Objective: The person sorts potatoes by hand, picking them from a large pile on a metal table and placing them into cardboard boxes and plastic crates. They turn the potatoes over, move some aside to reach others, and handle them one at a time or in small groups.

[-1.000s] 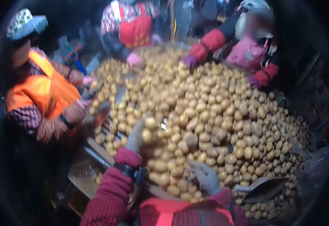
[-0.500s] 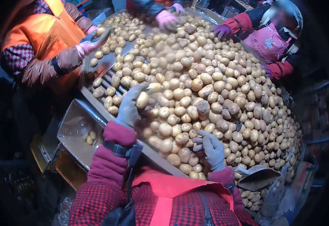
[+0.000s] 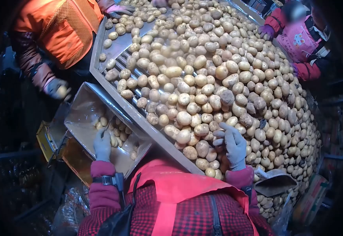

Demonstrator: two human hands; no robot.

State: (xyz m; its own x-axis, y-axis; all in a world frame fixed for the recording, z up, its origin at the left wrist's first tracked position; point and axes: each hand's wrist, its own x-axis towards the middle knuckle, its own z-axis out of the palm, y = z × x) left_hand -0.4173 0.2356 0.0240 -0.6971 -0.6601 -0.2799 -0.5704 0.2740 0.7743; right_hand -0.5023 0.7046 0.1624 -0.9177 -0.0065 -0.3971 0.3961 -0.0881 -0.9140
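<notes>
Many round tan potatoes [image 3: 183, 118] heaped on the steel-rimmed slatted table [image 3: 164, 143]; grey-gloved right hand [image 3: 235, 147] over its near side, fingers apart. Grey-gloved left hand [image 3: 102, 148] just outside the table, in the plastic-lined box [image 3: 81, 114] with more potatoes, can't tell if gripping. Risk: spill over the table rim from a hard push, bruising in the box from a high drop

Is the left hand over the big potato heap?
No, the left hand is at the open box, beside the smaller batch of potatoes inside it.
</notes>
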